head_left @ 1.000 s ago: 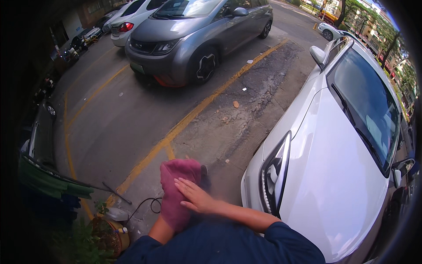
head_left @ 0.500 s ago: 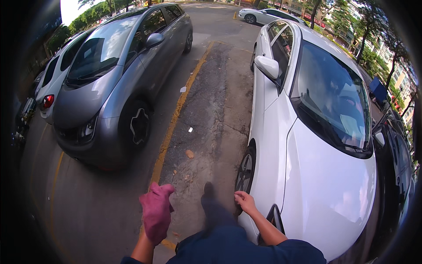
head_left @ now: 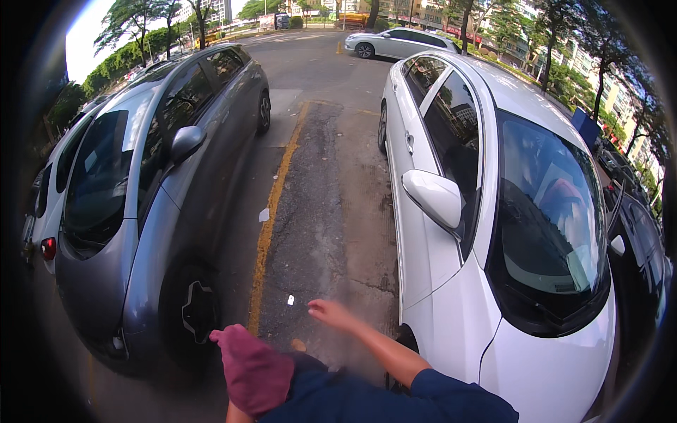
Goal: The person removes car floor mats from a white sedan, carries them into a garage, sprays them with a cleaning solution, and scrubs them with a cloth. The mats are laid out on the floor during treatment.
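Observation:
A dusky pink cloth (head_left: 257, 374) covers my left hand (head_left: 217, 336), bunched around it at the lower middle. The cloth hides most of the fingers, which seem to grip it from within. Beside it to the left is the front wheel (head_left: 192, 310) of a grey car (head_left: 159, 233). My right hand (head_left: 330, 314) reaches across in front of my body, over the pavement, somewhat blurred. Its fingers are loosely bent, with nothing seen in them. A white car (head_left: 430, 254) stands to the right of that arm; the hand is apart from it.
Between the cars runs a cracked strip of pavement (head_left: 307, 190) with a yellow painted line (head_left: 271, 218). White scraps (head_left: 264, 215) lie on it. The white car's side mirror (head_left: 434, 197) juts toward the strip. A silver car (head_left: 402, 44) stands at the far end, and a dark car (head_left: 638, 240) at far right.
I have moved forward between the cars, and the view has tilted up. My right hand has swung inward, away from the white car's wheel. The cloth stays on my left hand, now lower.

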{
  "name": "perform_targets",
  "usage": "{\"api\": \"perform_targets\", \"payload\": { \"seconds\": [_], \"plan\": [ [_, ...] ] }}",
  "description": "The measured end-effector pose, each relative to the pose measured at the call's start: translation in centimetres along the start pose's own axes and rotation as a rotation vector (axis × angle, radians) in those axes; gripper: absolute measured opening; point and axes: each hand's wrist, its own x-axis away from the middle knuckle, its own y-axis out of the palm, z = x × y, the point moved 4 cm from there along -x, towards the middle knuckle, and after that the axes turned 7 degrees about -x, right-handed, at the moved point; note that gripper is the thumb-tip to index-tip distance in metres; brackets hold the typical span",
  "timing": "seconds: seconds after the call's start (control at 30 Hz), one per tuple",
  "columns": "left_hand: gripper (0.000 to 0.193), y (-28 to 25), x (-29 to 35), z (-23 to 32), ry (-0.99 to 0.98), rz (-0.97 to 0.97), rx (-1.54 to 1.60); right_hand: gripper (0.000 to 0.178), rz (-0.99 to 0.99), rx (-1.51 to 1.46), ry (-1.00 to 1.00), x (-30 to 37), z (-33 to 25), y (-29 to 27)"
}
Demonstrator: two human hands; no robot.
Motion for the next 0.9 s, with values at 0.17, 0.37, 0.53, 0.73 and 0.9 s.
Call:
{"api": "perform_targets", "payload": {
  "seconds": [0.17, 0.37, 0.53, 0.73, 0.9],
  "plan": [
    [0.007, 6.4, -20.3, -1.1, 0.049, 0.051, 0.060, 0.036, 0.282, -0.036, 0.047, -19.1, 5.9, -8.3],
    [0.006, 15.3, -45.3, 2.8, 0.258, -0.048, 0.113, 0.042, 0.661, -0.067, 0.575, -35.8, 26.1, -25.4],
    [0.006, 16.4, -61.4, 8.4, 0.354, -0.123, 0.057, 0.043, 1.115, -0.005, 0.702, -44.8, 21.5, -41.2],
    [0.005, 24.6, -78.3, 16.6, 0.503, -0.193, 0.037, 0.046, 1.497, 0.362, 0.585, -48.1, 17.9, -64.4],
    [0.005, 31.1, -91.8, 23.7, 0.593, -0.197, 0.022, 0.036, 1.606, 0.900, 0.477, -49.0, 18.6, -78.6]
  ]
}}
